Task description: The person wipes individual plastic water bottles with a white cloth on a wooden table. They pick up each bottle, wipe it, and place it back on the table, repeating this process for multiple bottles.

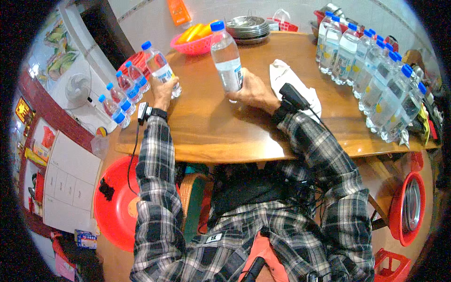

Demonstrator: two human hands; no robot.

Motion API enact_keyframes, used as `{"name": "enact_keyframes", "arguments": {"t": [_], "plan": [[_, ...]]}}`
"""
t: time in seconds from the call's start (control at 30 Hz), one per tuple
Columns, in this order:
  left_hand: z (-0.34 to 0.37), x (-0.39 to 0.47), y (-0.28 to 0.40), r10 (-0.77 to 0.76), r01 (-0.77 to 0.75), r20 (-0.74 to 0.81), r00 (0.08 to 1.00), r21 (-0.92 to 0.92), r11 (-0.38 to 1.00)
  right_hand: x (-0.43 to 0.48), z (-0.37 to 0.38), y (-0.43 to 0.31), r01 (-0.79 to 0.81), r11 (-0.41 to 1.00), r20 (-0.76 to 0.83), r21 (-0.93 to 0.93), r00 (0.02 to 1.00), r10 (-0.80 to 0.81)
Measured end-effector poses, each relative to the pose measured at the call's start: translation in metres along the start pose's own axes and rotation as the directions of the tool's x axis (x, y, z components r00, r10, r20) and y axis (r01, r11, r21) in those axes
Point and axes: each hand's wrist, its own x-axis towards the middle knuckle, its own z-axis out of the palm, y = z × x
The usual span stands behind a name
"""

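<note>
My left hand (163,90) grips a large clear plastic water bottle (156,63) with a blue cap, upright on the wooden table (197,130). Beside it on the left stand several smaller blue-capped bottles (129,81). My right hand (255,90) is closed around the lower part of another large blue-capped bottle (225,53) near the table's middle; whether its base touches the table, I cannot tell. To the right of that hand lies a white cloth (282,74). Several large water bottles (382,88) stand in rows along the table's right side.
At the far edge are a pink plastic basket (193,48) with yellow-orange items and a stack of metal plates (248,30). Red netting or basketwork (135,62) lies behind the small bottles. Below the table are a red basin (114,204) at left and a red tub (394,215) with metal trays at right.
</note>
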Motion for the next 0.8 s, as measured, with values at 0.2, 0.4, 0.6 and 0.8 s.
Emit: {"name": "enact_keyframes", "arguments": {"t": [0.2, 0.4, 0.6, 0.8], "plan": [[-0.003, -0.002, -0.011, -0.116, 0.123, 0.076, 0.99, -0.104, 0.987, 0.003, -0.004, -0.002, -0.081, 0.997, 0.172, 0.004, 0.982, 0.079], [0.0, -0.004, -0.015, 0.069, -0.074, -0.069, 0.995, -0.063, 0.995, -0.022, -0.103, -0.006, 0.261, 0.861, 0.408, -0.437, 0.911, -0.069], [0.007, -0.019, 0.038, 0.257, -0.183, -0.256, 0.932, 0.281, 0.942, -0.07, -0.17, 0.015, 0.251, 0.773, 0.344, -0.582, 0.938, -0.046], [0.083, -0.046, 0.091, 0.253, -0.009, 0.494, 0.832, -0.445, 0.896, -0.103, -0.141, 0.017, 0.165, 0.583, 0.267, -0.796, 0.959, 0.092]]}}
